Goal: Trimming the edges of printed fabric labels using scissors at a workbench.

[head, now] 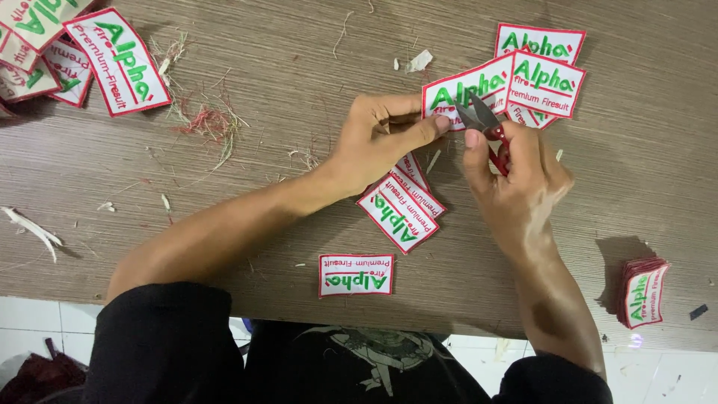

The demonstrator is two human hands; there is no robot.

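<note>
My left hand pinches the lower edge of a white embroidered patch with a red border and green lettering, lifted a little above the wooden table. My right hand grips small red-handled thread snips, whose open blades sit against the patch's bottom edge. Behind the held patch lie two more patches, overlapping. Under my left wrist rests a small pile of patches. A single patch lies near the table's front edge.
Several patches are spread at the top left corner. A stack of patches stands at the right front. Red and pale thread trimmings litter the table's left middle. White scraps lie at the left. White floor tiles show below the edge.
</note>
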